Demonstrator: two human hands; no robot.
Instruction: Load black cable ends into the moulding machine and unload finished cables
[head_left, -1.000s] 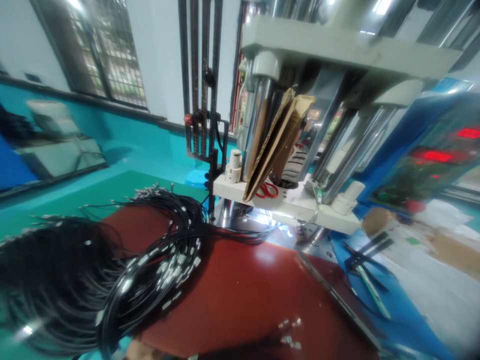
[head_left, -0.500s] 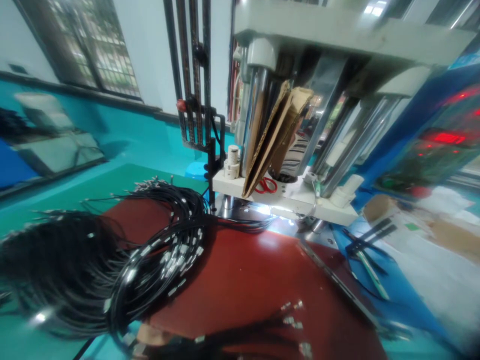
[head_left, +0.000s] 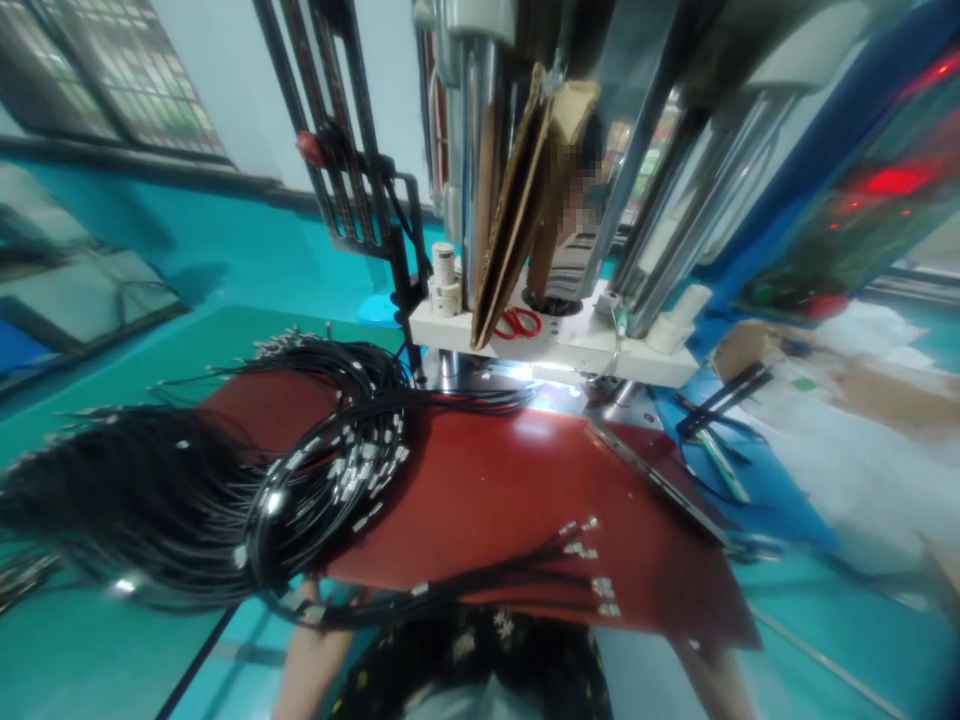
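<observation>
My left hand (head_left: 315,603) is at the near left edge of a red-brown board (head_left: 465,500), under a bundle of black cables (head_left: 465,585). The cables cover most of its fingers, so its grip cannot be made out. At the board's near right edge, my right hand (head_left: 697,650) is mostly hidden below the board and blurred. The cables beside my left hand curve into a large loop with white tags, and their metal connectors (head_left: 604,587) lie on the board. A dense pile of black cables (head_left: 142,500) spreads to the left.
Behind the board stands a press machine (head_left: 555,335) with metal columns. Folded cardboard (head_left: 514,210) and red-handled scissors (head_left: 519,322) rest on it. A metal bar (head_left: 652,480) lies on the right. Beyond are tools (head_left: 724,465) and white wrapping (head_left: 855,450). A slotted black rack (head_left: 337,130) stands left.
The view has tilted down and shifted, so the machine and cables sit higher. Both my forearms and my patterned clothing now show at the bottom.
</observation>
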